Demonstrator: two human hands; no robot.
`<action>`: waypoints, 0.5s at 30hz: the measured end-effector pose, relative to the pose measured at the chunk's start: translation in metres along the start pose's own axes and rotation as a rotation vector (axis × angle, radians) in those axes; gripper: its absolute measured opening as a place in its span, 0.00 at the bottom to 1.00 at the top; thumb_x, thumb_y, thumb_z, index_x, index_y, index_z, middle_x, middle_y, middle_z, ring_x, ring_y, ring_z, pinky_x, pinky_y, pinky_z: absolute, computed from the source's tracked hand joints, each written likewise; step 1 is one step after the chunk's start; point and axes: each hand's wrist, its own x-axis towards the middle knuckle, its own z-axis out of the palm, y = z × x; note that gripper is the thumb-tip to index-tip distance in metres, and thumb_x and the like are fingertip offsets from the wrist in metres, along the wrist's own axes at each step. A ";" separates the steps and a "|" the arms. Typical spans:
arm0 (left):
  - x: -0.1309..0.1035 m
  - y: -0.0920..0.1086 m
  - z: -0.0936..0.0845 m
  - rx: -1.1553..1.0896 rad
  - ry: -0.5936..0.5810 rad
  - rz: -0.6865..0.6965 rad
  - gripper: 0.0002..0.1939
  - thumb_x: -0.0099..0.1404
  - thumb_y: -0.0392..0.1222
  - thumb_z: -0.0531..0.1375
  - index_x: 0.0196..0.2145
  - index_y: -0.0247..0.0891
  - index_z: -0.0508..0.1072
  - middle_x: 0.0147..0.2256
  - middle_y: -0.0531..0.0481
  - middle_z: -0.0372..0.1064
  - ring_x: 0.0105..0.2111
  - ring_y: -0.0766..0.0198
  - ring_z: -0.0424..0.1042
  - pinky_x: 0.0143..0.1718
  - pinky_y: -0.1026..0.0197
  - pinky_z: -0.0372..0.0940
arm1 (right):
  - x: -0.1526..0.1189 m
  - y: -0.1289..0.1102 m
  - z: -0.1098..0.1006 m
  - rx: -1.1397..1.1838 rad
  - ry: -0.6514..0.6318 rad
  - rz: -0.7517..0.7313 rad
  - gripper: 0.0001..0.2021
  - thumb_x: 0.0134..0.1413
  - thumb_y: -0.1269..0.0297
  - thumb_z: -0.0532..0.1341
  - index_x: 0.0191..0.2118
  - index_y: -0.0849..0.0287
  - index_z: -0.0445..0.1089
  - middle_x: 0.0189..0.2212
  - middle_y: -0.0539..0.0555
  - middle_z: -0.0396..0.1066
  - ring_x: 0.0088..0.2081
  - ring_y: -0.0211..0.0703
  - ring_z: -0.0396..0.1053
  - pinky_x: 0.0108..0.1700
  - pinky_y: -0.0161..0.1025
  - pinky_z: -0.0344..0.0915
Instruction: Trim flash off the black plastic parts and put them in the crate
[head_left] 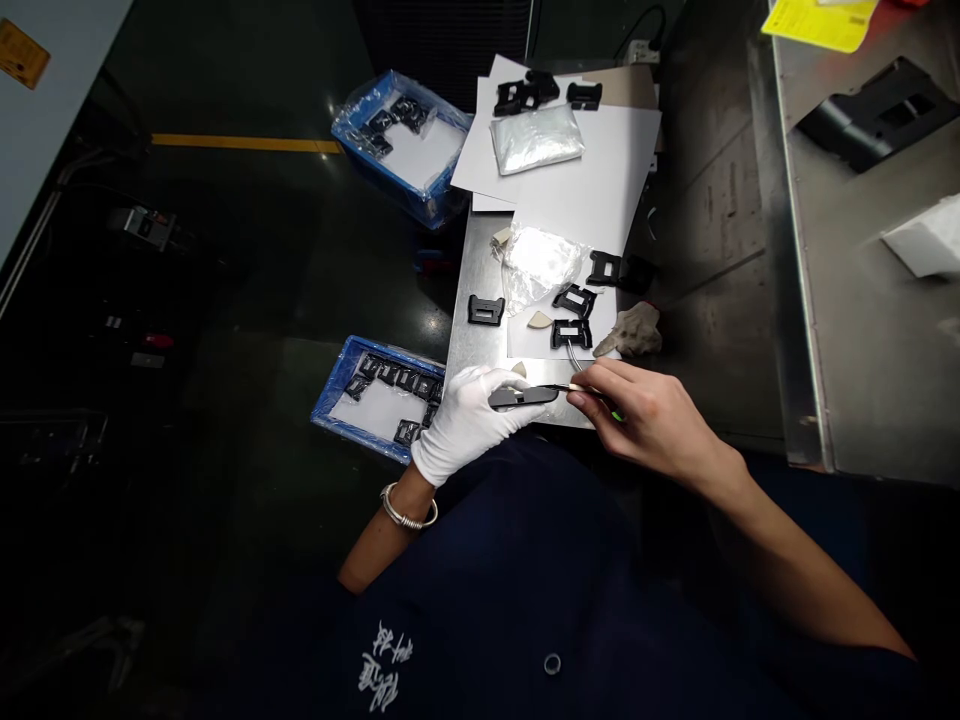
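At the left, the lower blue tray [328, 408] sits beside the surface [463, 345], its plastic-lined inside holding several small black parts on a white sheet. Slightly farther right and higher up, the upper blue tray [397, 190] holds more black parts, its length slanting down to the right.

The left hand [469, 425], in a white glove, comes next, near the front edge of the surface. Its fingers are clamped on the left portion of a black part [536, 396], which is held up, seen nearly edge-on. The part's long axis runs almost level from left to right, with one end in the glove and the other pointing at the right hand. Beyond the glove, a black frame [486, 310] lies on the surface, its long axis also running left to right.

Farther right are a crumpled clear bag [536, 265], a beige wedge [539, 320] and a second black frame [571, 334], lying on white paper with its length across the view. The bare right hand [656, 415] has its fingers pinched together on a thin tool [574, 387], whose dark tip points left and meets or nearly meets the part's right end; I cannot tell which. Behind that hand lies a grey lump [636, 330], its narrow end toward the lower left
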 end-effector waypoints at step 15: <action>-0.001 0.006 -0.002 0.004 -0.044 -0.013 0.09 0.62 0.51 0.71 0.37 0.48 0.78 0.35 0.48 0.79 0.36 0.53 0.78 0.40 0.46 0.74 | 0.010 -0.008 0.000 0.113 0.039 -0.008 0.11 0.69 0.58 0.59 0.44 0.56 0.78 0.40 0.55 0.77 0.34 0.40 0.73 0.32 0.37 0.63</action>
